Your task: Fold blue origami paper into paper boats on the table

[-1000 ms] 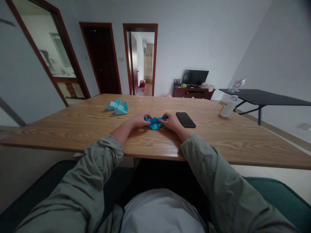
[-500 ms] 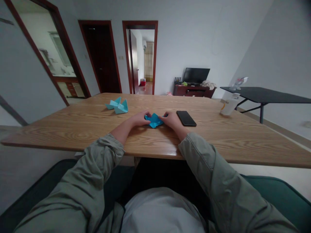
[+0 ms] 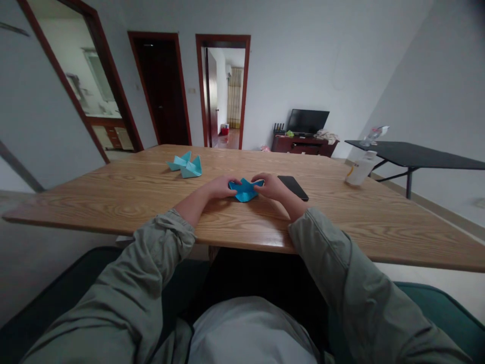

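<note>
Paper (image 3: 244, 192) pinched at both ends above or on the table (image 3: 113, 207)

At far left, a doorway (image 3: 110, 76) framed in reddish brown opens onto a room with a wall mirror (image 3: 99, 76) and, below it, a pale counter. A dark door (image 3: 166, 91) stands shut next to it, and a second doorway (image 3: 223, 38) shows a patterned curtain (image 3: 235, 96) and something red on the floor.

On the table's left half sits a model (image 3: 191, 169), pale blue and folded, its points turned up. It lies beyond the left hand (image 3: 222, 187), well apart from it.

The left hand bends inward, its thumb and fingers clamped on the left end of the paper. The paper is a deeper blue, with peaked folds, and spans the gap near the middle of the table. Whether its lower tip touches the wood, I cannot tell. The right hand (image 3: 275, 186) grips the other end, also between thumb and fingers. The hands are apart, joined only through the paper, and both grey-green sleeves (image 3: 144, 263) end below the elbow or along the forearm.

A dark phone (image 3: 296, 187) lies just beside the right hand, partly hidden by it. Behind, a TV (image 3: 308, 121) stands on a low cabinet (image 3: 303, 146). Farther right, a white container (image 3: 358, 171) stands on the table, and a black table (image 3: 420, 152) extends to the edge of view.
</note>
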Tool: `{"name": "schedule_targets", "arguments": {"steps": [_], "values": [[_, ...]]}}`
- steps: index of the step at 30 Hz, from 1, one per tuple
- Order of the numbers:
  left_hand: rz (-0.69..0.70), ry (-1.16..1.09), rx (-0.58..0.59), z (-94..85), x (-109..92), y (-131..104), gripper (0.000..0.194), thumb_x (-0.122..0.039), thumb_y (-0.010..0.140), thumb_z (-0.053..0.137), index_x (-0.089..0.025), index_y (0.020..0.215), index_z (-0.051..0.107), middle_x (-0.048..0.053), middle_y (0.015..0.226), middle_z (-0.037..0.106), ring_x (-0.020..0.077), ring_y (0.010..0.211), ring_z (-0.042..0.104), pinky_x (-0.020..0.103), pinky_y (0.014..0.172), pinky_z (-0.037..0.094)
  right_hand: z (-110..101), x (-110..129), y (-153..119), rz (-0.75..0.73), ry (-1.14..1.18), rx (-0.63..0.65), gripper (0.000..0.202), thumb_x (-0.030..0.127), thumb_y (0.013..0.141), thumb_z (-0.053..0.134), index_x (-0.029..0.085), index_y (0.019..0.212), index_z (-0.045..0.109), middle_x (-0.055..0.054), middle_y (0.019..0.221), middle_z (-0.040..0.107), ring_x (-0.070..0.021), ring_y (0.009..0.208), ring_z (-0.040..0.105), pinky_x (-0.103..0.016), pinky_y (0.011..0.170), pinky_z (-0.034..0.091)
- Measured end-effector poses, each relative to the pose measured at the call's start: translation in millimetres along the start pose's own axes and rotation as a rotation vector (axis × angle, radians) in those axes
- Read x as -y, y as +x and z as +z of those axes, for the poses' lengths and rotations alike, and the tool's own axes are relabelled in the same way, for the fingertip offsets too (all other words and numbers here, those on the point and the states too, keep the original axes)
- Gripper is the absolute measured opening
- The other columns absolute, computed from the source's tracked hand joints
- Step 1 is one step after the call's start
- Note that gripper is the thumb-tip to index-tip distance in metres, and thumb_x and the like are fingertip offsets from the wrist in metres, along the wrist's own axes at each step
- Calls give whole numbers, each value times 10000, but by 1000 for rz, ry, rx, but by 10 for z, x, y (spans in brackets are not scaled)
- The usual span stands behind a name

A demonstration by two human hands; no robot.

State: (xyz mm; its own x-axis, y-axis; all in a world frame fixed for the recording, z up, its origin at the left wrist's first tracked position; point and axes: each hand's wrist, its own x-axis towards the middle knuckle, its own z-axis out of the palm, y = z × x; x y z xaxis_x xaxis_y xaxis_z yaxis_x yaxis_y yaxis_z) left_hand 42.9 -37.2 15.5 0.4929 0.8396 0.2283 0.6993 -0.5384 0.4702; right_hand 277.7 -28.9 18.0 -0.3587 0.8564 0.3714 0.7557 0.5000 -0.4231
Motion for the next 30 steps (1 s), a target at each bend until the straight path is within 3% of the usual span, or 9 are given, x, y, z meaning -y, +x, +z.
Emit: {"name": "schedule_targets", "arguments": {"steps": [5, 8, 11, 15, 19, 26, 30], "values": [[32, -38, 14, -6, -10, -33, 496, -219, 680, 610, -174, 1170, 672, 30, 950, 688, 180, 819, 605, 266, 759, 476, -183, 117, 253, -27, 30, 227, 313, 261, 742, 673, 166, 1033, 741, -56, 986, 734, -173, 818, 646, -240, 726, 483], [67, -42, 14, -5, -5, -28, 471, -206, 677, 613, -173, 1142, 681, 32, 989, 679, 182, 850, 603, 273, 791, 476, -184, 279, 381, -4, -54, 390, 282, 341, 715, 711, 175, 935, 772, -25, 780, 727, -159, 670, 612, -235, 611, 448], [120, -37, 6, 8, 13, 5, 396, -259, 690, 646, -170, 1073, 693, 47, 1053, 648, 194, 925, 592, 289, 842, 472, -130, 415, 423, 20, -190, 461, 210, 360, 698, 721, 170, 771, 774, -13, 614, 658, -144, 577, 556, -246, 564, 402], [124, -31, 14, 54, 41, 52, 388, -422, 667, 731, -187, 972, 693, 60, 1125, 581, 212, 1047, 559, 314, 946, 440, -40, 432, 402, 42, -250, 478, 233, 399, 708, 707, 171, 707, 755, -23, 586, 619, -155, 585, 550, -262, 576, 393], [75, 52, 0, 100, 46, 65, 462, -440, 590, 790, -185, 958, 679, 73, 1252, 481, 229, 1103, 531, 317, 997, 410, 19, 317, 397, 129, -178, 451, 290, 454, 725, 690, 170, 698, 741, -28, 606, 622, -154, 590, 557, -263, 591, 410], [10, 132, 53, 98, -5, 52, 490, -474, 624, 755, -188, 1007, 649, 59, 1070, 540, 210, 946, 558, 298, 851, 452, 58, 103, 431, 245, 60, 433, 303, 443, 781, 673, 156, 698, 727, -63, 679, 675, -161, 622, 579, -269, 621, 459], [-3, 132, 54, 101, -6, 49, 479, -475, 625, 760, -200, 1001, 647, 45, 1015, 566, 198, 899, 557, 279, 787, 445, 51, 31, 397, 244, 99, 418, 254, 426, 762, 710, 177, 791, 751, -58, 695, 693, -183, 676, 604, -272, 654, 481]]}}
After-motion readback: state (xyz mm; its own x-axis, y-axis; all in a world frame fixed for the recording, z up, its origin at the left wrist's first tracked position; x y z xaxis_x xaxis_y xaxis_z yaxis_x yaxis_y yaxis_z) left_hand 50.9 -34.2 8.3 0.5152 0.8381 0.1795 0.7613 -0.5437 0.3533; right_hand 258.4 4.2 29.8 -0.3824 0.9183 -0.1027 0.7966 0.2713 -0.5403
